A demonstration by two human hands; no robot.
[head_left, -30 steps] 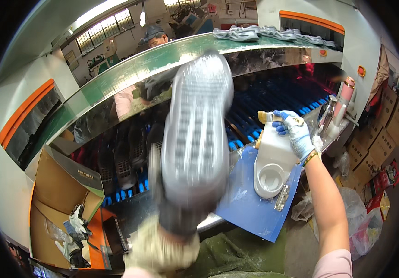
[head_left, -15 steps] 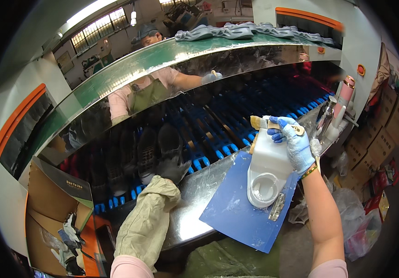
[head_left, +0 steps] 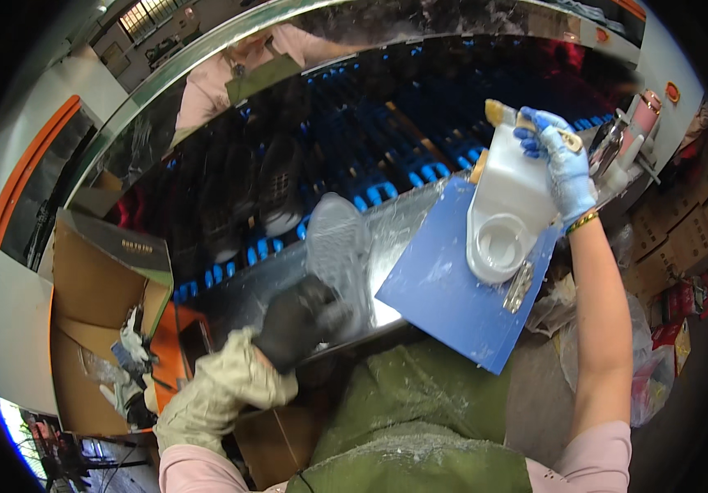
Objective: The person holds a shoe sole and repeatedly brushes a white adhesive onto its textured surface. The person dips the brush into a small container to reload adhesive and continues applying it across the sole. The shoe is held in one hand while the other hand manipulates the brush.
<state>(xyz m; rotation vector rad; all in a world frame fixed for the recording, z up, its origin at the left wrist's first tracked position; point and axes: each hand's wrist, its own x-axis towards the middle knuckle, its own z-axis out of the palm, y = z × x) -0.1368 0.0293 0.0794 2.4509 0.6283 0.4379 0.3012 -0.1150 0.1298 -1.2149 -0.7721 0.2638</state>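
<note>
My left hand point(head_left: 298, 322), in a black glove and blurred by motion, grips a translucent grey shoe sole point(head_left: 336, 238) by its near end. The sole stands tilted over the metal ledge point(head_left: 276, 287). In a light blue glove with darker blue fingertips, my right hand point(head_left: 566, 168) is closed round a flat brush point(head_left: 499, 113) with yellowish bristles. Under the brush lies a white plastic container point(head_left: 506, 185) with a round opening at its near end. It rests on a blue clipboard point(head_left: 452, 279) with a metal clip point(head_left: 518, 287).
Beyond the ledge, more dark soles point(head_left: 280, 185) lie on a conveyor with blue-tipped bars point(head_left: 378, 193), under a reflective hood. An open cardboard box point(head_left: 83, 329) with gloves stands at left. A pink flask point(head_left: 643, 115) stands at right; plastic bags point(head_left: 641, 353) and cartons point(head_left: 691, 222) lie beyond.
My left hand has drawn back from the conveyor toward me, bringing a sole out over the ledge. My right hand still holds the brush by the container. The view has tilted down.
</note>
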